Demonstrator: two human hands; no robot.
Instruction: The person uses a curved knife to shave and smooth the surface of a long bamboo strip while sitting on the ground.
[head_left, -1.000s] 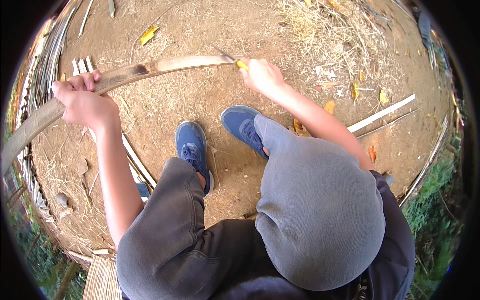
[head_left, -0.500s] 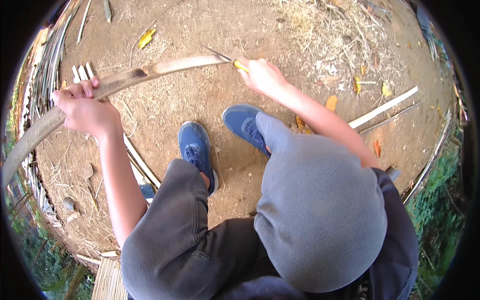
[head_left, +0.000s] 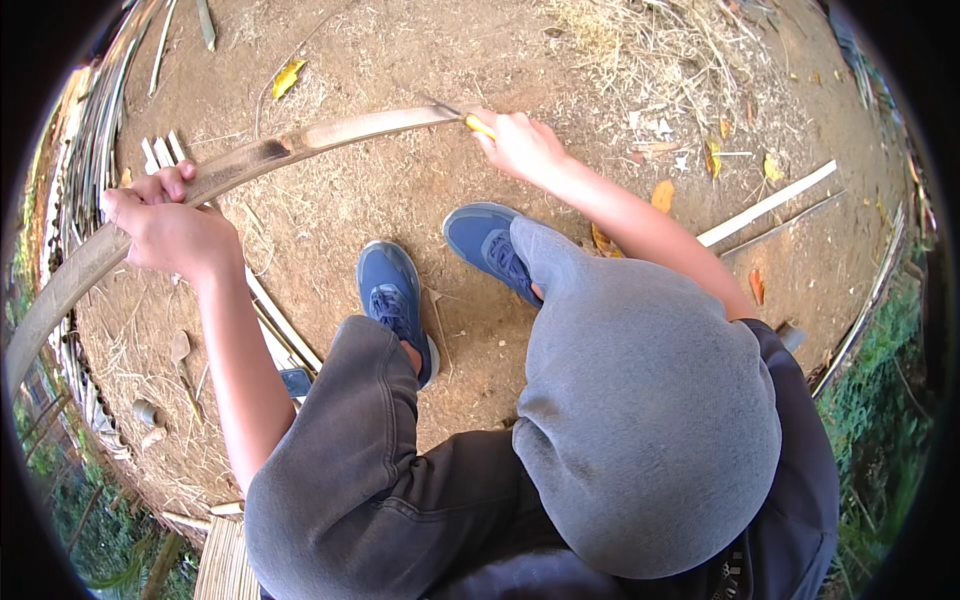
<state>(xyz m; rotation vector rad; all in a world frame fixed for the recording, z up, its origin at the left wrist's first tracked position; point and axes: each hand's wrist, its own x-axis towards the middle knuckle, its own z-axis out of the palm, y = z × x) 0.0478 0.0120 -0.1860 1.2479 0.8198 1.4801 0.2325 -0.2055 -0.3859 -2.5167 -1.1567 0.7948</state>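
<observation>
My left hand (head_left: 172,228) wraps round a long bamboo strip (head_left: 235,170) that looks curved and runs from the left edge toward the upper middle. A dark scorched patch marks the strip's upper face between my hands. In my right hand (head_left: 522,146) is a knife (head_left: 480,126) with a yellow handle, gripped in closed fingers. Its dark, narrow blade points up and to the left and lies at the strip's far right end. Whether the blade's edge bites into the strip cannot be made out.
Pale split strips (head_left: 768,203) lie on the dirt at right, with more (head_left: 285,330) beside my left leg near a phone-like blue object (head_left: 296,381). Long poles (head_left: 88,165) line the left side. Dry straw (head_left: 655,45) is heaped at far right. My blue shoes (head_left: 392,292) stand below the strip.
The knife blade has turned lower and nearer the strip, and less of its length shows. My left hand keeps its hold in nearly the same place.
</observation>
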